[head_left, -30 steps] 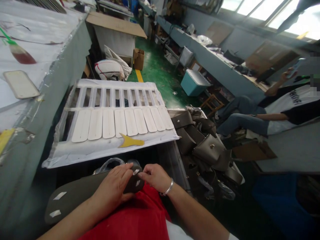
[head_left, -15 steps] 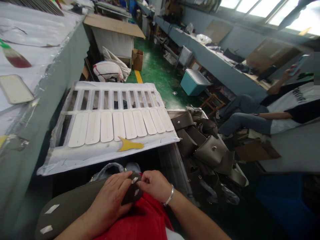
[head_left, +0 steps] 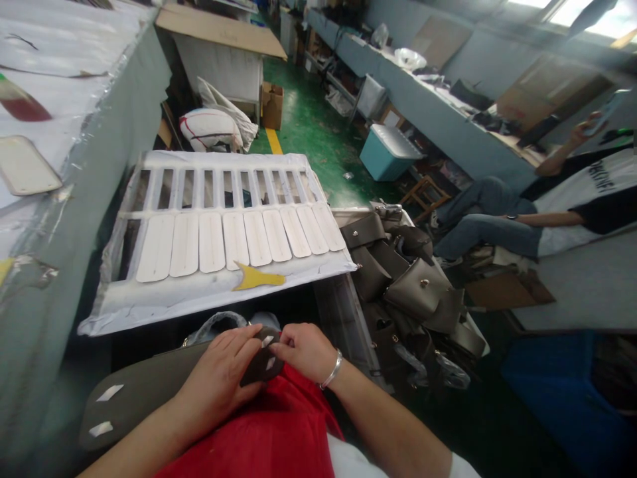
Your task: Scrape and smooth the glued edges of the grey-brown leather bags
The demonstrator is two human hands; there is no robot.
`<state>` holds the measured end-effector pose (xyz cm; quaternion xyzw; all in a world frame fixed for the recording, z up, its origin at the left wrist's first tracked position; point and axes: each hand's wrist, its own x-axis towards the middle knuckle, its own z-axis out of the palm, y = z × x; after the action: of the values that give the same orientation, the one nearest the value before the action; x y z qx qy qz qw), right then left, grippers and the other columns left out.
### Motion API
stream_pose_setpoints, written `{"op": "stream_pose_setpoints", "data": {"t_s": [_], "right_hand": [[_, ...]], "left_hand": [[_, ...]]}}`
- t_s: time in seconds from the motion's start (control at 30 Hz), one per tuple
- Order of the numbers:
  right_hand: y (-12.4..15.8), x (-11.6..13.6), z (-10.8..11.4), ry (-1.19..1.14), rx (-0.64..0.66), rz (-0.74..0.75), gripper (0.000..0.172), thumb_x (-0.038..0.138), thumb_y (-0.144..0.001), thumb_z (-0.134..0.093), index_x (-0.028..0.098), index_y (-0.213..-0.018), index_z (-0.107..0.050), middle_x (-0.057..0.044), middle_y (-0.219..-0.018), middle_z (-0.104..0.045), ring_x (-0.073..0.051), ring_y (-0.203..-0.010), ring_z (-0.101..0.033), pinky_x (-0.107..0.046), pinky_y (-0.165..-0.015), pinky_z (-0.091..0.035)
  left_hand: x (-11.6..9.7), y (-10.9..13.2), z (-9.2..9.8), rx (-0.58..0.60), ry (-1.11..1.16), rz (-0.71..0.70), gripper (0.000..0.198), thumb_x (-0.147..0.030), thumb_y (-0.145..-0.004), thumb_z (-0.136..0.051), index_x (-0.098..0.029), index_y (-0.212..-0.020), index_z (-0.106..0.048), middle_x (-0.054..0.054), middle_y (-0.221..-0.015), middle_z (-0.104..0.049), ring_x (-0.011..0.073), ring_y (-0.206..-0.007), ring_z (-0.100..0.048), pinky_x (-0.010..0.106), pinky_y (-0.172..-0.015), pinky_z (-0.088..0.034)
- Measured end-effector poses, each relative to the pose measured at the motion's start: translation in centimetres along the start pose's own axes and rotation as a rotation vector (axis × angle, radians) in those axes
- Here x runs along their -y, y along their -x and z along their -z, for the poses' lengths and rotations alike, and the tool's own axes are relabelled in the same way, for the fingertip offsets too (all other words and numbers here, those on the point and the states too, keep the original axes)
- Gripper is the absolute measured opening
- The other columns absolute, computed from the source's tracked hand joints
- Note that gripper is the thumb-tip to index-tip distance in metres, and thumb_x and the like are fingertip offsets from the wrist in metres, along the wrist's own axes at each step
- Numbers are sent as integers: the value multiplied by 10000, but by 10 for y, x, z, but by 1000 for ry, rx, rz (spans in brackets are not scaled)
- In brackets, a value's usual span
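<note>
Head view: a dark panel [head_left: 144,388] is clasped by the left hand [head_left: 223,365], seemingly for steadiness, beside the tightly pinched right hand [head_left: 309,352].

White slatted rack [head_left: 164,299] — a row of white strips [head_left: 236,240] and one yellow piece [head_left: 256,277] lying on it.

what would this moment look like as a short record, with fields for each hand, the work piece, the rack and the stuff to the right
left hand: laid across the dark piece
right hand: fingers curled at its right end; grip unclear
dark piece: rounded ends, two white patches visible near each
white rack: bears pale strips and a yellow piece
right of rack: dark bags heaped in a container
far right: seated person
</note>
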<state>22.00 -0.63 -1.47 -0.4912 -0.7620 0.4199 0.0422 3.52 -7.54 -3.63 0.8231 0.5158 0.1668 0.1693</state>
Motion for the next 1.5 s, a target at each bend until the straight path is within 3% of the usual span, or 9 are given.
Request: {"op": "stream_pose_setpoints", "data": {"t_s": [0.37, 0.5, 0.57, 0.63, 0.73, 0.83, 1.0, 1.3, 1.5], "right_hand": [[-6, -3, -3, 111, -16, -22, 265, 389, -717, -607, 172, -585, -529, 30, -566, -546, -83, -522, -443, -211, -481, -233], [-4, -7, -7, -24, -21, -50, 246, 384, -698, -618, 179, -661, -487, 38, -589, -518, -88, -532, -441, -204, -482, -275], [-5, -10, -11, -48, -36, -56, 237, 381, -717, -593, 185, -700, -461, 41, -596, -494, -96, -544, -440, -209, -499, -305], [-10, -12, -13, -55, -21, -59, 222, 376, -728, -569, 189, -744, -452, 35, -619, -493, -109, -569, -451, -216, -524, -334], [-17, -12, -14, -121, 65, -54, 225, 390, -736, -538, 191, -770, -440, 21, -661, -505, -121, -606, -465, -225, -557, -368], [-19, -4, -11, -172, 143, -65, 259, 434, -724, -523, 194, -751, -430, 21, -654, -485, -123, -602, -453, -226, -541, -369], [-21, 6, -11, -173, 180, -153, 301, 484, -689, -522, 203, -714, -415, 37, -604, -444, -109, -517, -401, -224, -462, -312], [-23, -13, -26, -251, 124, -208, 345, 532, -681, -544, 215, -685, -409, 48, -534, -416, -107, -450, -380, -223, -415, -279], [-22, -2, -28, -241, 79, -239, 354, 538, -655, -559, 214, -670, -418, 54, -521, -404, -105, -438, -379, -224, -420, -276]], "left_hand": [[0, -2, -2, 88, -72, -2, 431, -293, -677, -682, -232, -1086, -559, 137, -1309, -440, 326, -1167, -428, 511, -965, -342], [-9, 0, 13, 106, -38, 18, 532, -382, -636, -722, -224, -1111, -541, 148, -1311, -446, 336, -1176, -425, 557, -991, -287], [-5, 14, 28, 34, -6, 41, 562, -458, -641, -704, -230, -1121, -521, 129, -1317, -442, 322, -1196, -403, 554, -1014, -256], [7, 40, 45, -152, -4, 219, 424, -449, -729, -623, -211, -1066, -527, 117, -1232, -504, 285, -1144, -445, 500, -991, -311], [34, 95, 69, -408, 52, 736, 256, -424, -824, -486, -185, -903, -533, 65, -874, -590, 207, -817, -556, 360, -759, -447], [57, 139, 79, -385, 361, 1019, 318, -497, -803, -468, -186, -779, -528, -9, -665, -539, 158, -625, -514, 270, -589, -410], [66, 151, 77, -306, 779, 1018, 340, -492, -756, -513, -169, -654, -490, -47, -572, -462, 110, -545, -424, 213, -518, -335], [82, 152, 68, -278, 740, 1023, 352, -479, -695, -587, -145, -603, -522, -31, -555, -489, 115, -548, -411, 216, -505, -294], [84, 151, 67, -283, 736, 1004, 340, -468, -700, -574, -153, -588, -508, -38, -551, -476, 116, -550, -410, 220, -504, -297]]}}
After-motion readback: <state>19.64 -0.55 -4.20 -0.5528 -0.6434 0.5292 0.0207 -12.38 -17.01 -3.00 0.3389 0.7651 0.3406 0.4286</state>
